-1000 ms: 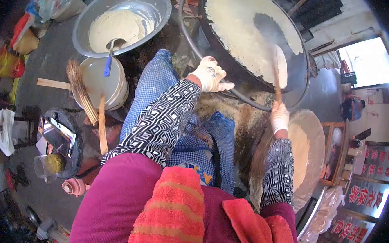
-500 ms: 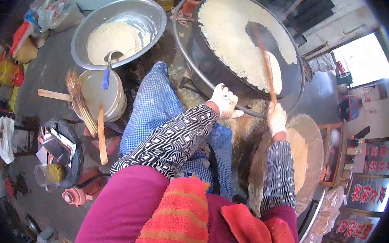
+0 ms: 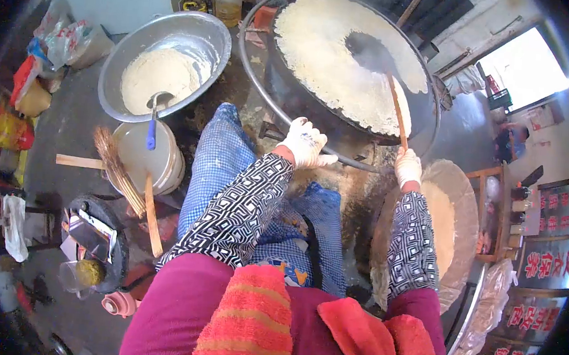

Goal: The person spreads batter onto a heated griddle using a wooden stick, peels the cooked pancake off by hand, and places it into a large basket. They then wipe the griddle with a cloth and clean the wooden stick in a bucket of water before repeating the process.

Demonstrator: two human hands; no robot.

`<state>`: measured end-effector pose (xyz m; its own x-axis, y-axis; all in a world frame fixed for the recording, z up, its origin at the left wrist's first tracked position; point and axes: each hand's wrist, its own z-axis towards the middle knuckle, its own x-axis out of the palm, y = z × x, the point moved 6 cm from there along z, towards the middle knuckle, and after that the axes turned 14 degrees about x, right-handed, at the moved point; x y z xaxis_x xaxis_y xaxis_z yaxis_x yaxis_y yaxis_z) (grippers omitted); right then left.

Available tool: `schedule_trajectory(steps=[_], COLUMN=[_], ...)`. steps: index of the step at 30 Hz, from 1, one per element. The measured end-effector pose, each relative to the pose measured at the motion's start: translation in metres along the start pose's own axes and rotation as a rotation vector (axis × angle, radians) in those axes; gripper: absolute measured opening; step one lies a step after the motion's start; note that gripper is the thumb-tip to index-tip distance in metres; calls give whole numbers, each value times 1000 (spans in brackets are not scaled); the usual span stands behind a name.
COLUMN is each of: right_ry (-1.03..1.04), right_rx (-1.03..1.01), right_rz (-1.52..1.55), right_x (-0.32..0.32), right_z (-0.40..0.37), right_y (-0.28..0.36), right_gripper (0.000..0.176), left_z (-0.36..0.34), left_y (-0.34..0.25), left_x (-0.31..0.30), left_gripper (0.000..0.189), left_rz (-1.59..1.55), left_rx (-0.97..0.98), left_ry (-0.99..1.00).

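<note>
My left hand point(image 3: 305, 143), in a white glove, grips the metal rim ring point(image 3: 252, 76) of a big round black griddle point(image 3: 303, 96). A pale batter sheet point(image 3: 326, 48) covers most of the griddle, with a dark bare patch point(image 3: 370, 51) near its right side. My right hand point(image 3: 407, 166), also gloved, is closed on a long wooden spreader stick point(image 3: 396, 113) whose far end lies on the batter by the bare patch.
A large metal basin of batter point(image 3: 163, 67) with a blue-handled ladle point(image 3: 151, 125) sits at the left above a white bucket point(image 3: 144, 154). A straw brush point(image 3: 117, 162) and wooden sticks lie beside it. A stack of finished thin pancakes point(image 3: 449, 222) lies at the right.
My left hand slid along the rim ring, down and right, then slightly back left. The stick's far end swung across the batter, and the bare patch shifted with the griddle.
</note>
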<state>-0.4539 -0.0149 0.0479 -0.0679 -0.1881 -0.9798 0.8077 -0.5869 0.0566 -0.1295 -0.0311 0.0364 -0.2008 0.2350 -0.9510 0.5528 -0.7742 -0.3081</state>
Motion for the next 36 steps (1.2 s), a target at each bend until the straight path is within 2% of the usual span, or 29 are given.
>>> schedule_trajectory(steps=[4,5,8,12,13,14,16,19,20,22,24,27,28,32,34,36], right_ry=[10,80,57,37,73,124,49,71,47,65,138,79,30,56,106,83], right_rx=[-151,-156,24,-74,-88,-147,-109,-15,-62,-69,-168,19,-9,-124,-204,-40], right_rz=[5,-55,28,55,37,-36,21,84,74,75,1,66,41,41,-25,34], right_x=[-18,-7,2,-28,-35,-23,3,-13,-18,-31,-15,6,-2,-27,-1,10], right_z=[-27,-35,-12,-19,-32,-38,-29,-8,-10,-27,-47,-18,-11,-25,-39,-22], right_y=[24,21,-6,22,31,33,12,9,15,30,33,-1,0,23,21,-1], right_gripper=[38,38,39,38,37,35,37,41,42,42,41,39,38,39,38,38], left_z=[-1,-4,-13,-13,-9,-5,16,16,13,13,7,4,2,-3,-9,-11], left_y=[16,20,36,33,17,0,-11,-18,-15,-5,-2,6,8,24,30,42], left_x=[0,-3,-11,-26,-28,-26,19,1,1,0,0,-7,-6,-11,-14,-12], left_gripper=[66,62,64,65,66,66,63,64,65,65,65,65,65,63,60,54], left_rz=[88,123,64,54,99,18,78,26,3,24,68,70,74,111,123,162], left_rx=[19,16,-26,-159,-148,-128,-69,-84,-86,-69,-82,-76,-75,-50,-23,-50], left_ry=[-38,-63,-11,176,189,214,-209,-27,43,18,-2,69,84,59,44,-46])
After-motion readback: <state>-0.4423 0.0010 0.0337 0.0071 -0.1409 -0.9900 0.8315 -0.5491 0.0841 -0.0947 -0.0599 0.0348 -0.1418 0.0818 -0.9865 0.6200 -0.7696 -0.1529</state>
